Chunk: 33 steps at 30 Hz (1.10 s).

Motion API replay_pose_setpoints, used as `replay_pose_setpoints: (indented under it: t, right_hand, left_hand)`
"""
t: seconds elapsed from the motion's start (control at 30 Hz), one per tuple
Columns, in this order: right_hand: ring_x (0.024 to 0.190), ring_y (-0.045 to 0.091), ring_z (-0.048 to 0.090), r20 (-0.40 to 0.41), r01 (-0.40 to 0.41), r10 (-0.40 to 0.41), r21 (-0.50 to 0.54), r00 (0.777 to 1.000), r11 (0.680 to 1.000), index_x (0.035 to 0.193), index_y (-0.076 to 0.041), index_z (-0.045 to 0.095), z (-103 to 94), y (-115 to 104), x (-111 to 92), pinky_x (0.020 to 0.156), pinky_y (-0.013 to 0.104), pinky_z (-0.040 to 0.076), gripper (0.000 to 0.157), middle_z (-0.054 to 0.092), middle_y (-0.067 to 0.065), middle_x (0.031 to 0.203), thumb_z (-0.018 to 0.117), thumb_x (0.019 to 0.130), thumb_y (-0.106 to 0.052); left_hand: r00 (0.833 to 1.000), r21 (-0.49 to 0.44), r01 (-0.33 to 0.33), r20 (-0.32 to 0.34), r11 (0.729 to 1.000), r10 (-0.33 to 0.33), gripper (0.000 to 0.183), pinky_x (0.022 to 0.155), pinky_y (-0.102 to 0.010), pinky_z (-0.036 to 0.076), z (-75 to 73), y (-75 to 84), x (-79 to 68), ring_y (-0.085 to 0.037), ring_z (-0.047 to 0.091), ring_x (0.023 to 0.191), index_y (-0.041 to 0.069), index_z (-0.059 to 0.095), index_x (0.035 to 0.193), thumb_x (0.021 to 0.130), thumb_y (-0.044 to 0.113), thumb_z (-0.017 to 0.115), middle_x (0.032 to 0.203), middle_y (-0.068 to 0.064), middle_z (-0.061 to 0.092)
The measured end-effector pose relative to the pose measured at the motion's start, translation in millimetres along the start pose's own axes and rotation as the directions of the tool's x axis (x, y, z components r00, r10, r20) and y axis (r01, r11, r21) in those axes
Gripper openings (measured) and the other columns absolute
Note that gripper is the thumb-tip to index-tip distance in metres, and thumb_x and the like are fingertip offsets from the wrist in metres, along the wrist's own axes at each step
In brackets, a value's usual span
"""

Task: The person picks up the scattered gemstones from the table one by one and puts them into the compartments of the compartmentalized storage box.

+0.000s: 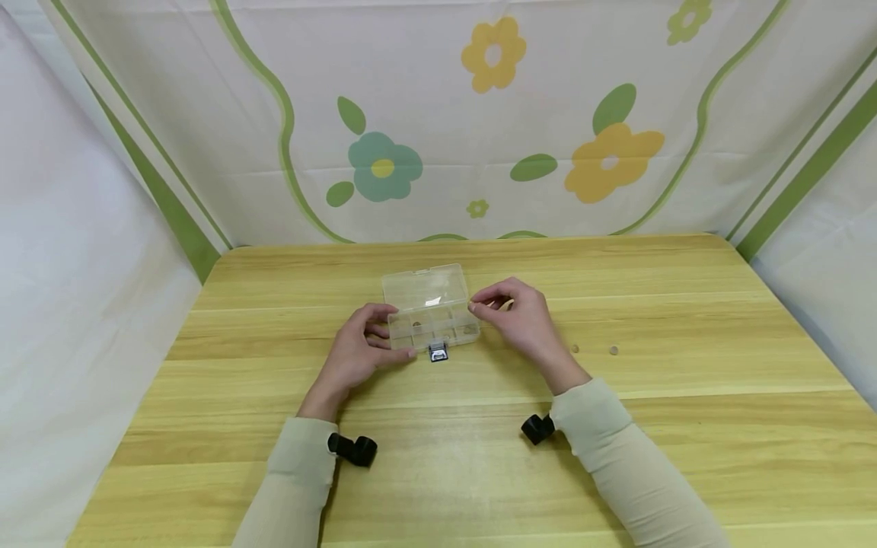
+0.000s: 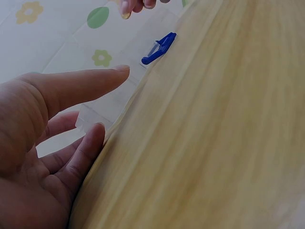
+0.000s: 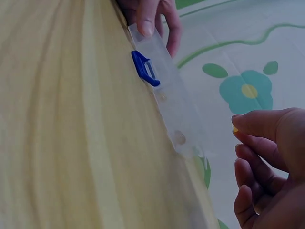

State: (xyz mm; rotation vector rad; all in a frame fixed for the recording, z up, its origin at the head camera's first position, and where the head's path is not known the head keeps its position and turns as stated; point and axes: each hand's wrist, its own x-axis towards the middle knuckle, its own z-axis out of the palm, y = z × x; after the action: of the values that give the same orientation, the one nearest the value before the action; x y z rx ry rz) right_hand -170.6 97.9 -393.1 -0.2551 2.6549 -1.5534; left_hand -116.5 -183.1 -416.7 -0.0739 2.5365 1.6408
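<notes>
A clear plastic compartment box (image 1: 400, 332) sits on the table with its lid (image 1: 425, 289) raised at the back. Its blue latch (image 1: 438, 352) hangs out at the front. My left hand (image 1: 359, 346) holds the box's left end, thumb on the front side and fingers behind. Over the right end, my right hand (image 1: 517, 316) pinches a tiny yellowish piece (image 3: 235, 129) between thumb and index finger; the fingertips hide most of it. A few small round pieces lie inside the box, one of them a greyish disc (image 3: 179, 137) in the end compartment.
To the right of my right wrist, a small brownish round piece (image 1: 575, 348) and a greyish one (image 1: 613, 350) lie on the wooden table (image 1: 438, 472). A white flowered cloth (image 1: 438, 114) hangs behind the table's far edge.
</notes>
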Motion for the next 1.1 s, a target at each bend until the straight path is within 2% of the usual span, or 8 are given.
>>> replay_pose_setpoints:
  t: [0.4, 0.63, 0.83, 1.1]
  right_hand:
    - [0.092, 0.018, 0.065, 0.068, 0.109, -0.109, 0.004, 0.992, 0.994, 0.101, -0.017, 0.084, 23.9, -6, -4, 0.081, 0.029, 0.056, 0.007, 0.071, 0.002, 0.102, 0.085, 0.094, -0.018]
    - [0.092, 0.016, 0.064, 0.11, 0.188, -0.182, -0.048, 0.977, 0.981, 0.099, -0.017, 0.084, 33.6, -10, -4, 0.08, 0.03, 0.053, 0.005, 0.072, -0.001, 0.099, 0.084, 0.094, -0.019]
    - [0.093, 0.016, 0.065, 0.142, 0.222, -0.21, -0.08, 0.967, 0.972, 0.099, -0.017, 0.085, 39.4, -13, -4, 0.082, 0.032, 0.054, 0.005, 0.072, -0.001, 0.099, 0.084, 0.095, -0.017]
    - [0.093, 0.017, 0.064, 0.153, 0.268, -0.243, -0.173, 0.958, 0.948, 0.099, -0.02, 0.085, 46.1, -16, -6, 0.083, 0.034, 0.053, 0.005, 0.074, -0.003, 0.1, 0.084, 0.094, -0.02]
  left_hand:
    - [1.0, 0.007, -0.006, -0.002, 1.0, 0.006, 0.075, 0.091, -0.035, 0.053, 2.0, 0.9, 0.9, -0.027, 0.062, 0.107, 0.017, 0.059, 0.143, 0.079, 0.017, 0.098, 0.131, -0.011, 0.064]
    - [1.0, 0.015, -0.01, 0.003, 1.0, 0.01, 0.074, 0.091, -0.035, 0.054, 1.5, 1.2, 0.6, -0.027, 0.064, 0.107, 0.016, 0.059, 0.144, 0.08, 0.018, 0.098, 0.132, -0.011, 0.065]
    - [1.0, 0.02, -0.019, 0.004, 1.0, 0.019, 0.075, 0.091, -0.035, 0.054, 0.5, 0.4, 0.3, -0.028, 0.063, 0.108, 0.016, 0.059, 0.144, 0.08, 0.017, 0.098, 0.134, -0.01, 0.065]
    - [1.0, 0.022, -0.018, 0.008, 1.0, 0.018, 0.075, 0.092, -0.036, 0.053, -0.5, -0.3, -0.1, -0.028, 0.063, 0.11, 0.018, 0.059, 0.144, 0.08, 0.019, 0.098, 0.135, -0.01, 0.065]
